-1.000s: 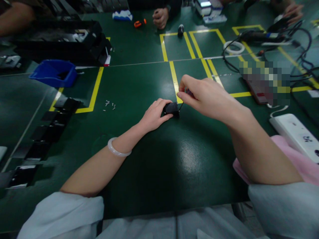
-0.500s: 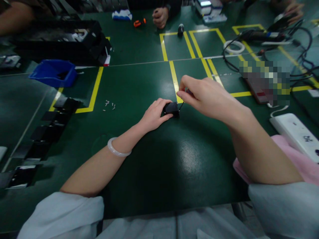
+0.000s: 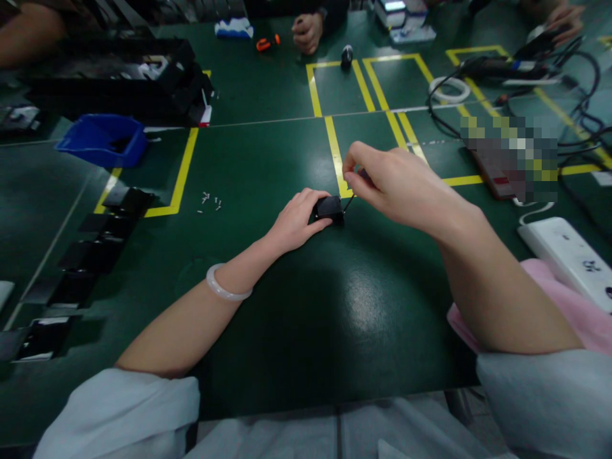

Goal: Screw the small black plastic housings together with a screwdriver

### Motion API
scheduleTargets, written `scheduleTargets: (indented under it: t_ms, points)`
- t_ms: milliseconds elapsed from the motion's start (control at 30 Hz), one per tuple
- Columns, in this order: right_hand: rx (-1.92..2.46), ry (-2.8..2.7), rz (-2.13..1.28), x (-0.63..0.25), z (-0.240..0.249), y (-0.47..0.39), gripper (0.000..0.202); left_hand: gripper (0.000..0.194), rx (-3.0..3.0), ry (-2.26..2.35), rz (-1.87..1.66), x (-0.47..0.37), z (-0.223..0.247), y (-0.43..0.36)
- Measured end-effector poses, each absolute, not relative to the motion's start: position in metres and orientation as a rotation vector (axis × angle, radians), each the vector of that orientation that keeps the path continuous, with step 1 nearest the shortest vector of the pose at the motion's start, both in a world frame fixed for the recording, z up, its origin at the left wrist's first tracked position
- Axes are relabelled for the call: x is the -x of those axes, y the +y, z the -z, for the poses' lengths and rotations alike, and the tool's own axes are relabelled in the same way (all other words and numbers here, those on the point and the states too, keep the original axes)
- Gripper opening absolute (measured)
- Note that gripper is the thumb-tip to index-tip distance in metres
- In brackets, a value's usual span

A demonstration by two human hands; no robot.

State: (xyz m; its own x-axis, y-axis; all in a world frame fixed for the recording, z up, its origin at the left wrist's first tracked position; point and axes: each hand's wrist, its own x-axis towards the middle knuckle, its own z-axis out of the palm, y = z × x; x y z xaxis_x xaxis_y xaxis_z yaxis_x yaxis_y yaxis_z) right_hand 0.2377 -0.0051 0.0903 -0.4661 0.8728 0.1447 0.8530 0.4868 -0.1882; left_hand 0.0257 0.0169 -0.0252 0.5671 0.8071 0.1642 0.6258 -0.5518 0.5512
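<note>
A small black box (image 3: pixel 329 208) rests on the green table, with my left hand (image 3: pixel 301 220) closed round its left end, thumb on the near side. My right hand (image 3: pixel 387 182) is closed on a screwdriver (image 3: pixel 350 203); its thin dark shaft slants down to the box's right end. The fingers hide most of the screwdriver's handle. Several small screws (image 3: pixel 210 201) lie loose on the table to the left of my left hand.
Black box-like parts (image 3: pixel 83 255) stand in a row at the left, below a blue bin (image 3: pixel 102 140) and a black crate (image 3: pixel 176 76). At the right are a white power strip (image 3: pixel 567 258), pink cloth (image 3: pixel 535 274) and cables. Another person's hand (image 3: pixel 307 33) rests across the table.
My right hand and the screwdriver have shifted very slightly, the shaft still at the box's right end. My left hand and the box have stayed in place.
</note>
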Motion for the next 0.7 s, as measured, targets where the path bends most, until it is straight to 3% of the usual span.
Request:
scheduleTargets:
  t_ms: [700]
  points:
    - [1.482,-2.511,-0.135,-0.2383,-0.0902,-0.0044,0.029,0.043,-2.36,1.151,-0.575,-0.0252,0.0255,0.0169]
